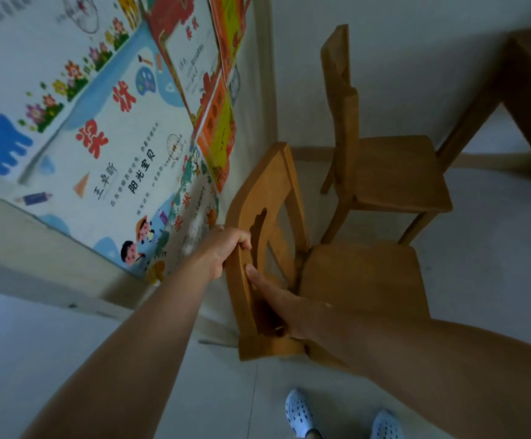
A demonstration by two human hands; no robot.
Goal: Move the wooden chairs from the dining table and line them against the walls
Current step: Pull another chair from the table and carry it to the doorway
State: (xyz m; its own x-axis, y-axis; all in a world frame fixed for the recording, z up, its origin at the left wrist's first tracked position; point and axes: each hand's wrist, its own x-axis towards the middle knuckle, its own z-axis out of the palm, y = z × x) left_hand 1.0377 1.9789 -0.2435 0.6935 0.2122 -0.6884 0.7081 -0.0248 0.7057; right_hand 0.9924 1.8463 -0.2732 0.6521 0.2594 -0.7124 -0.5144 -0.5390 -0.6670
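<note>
A small wooden chair [362, 277] stands in front of me with its backrest close to the wall on the left. My left hand [223, 248] grips the top rail of the backrest, fingers curled over its edge. My right hand [280, 302] holds the backrest lower down, thumb pressed on its face beside the cut-out. A second wooden chair [390, 172] stands just beyond it along the same wall, its back also toward the wall.
Colourful posters [124, 134] cover the wall on the left. A wooden table [530, 99] with its leg shows at the upper right. Pale floor [492, 255] stretches to the right of the chairs. My feet in light blue shoes [299, 413] are at the bottom.
</note>
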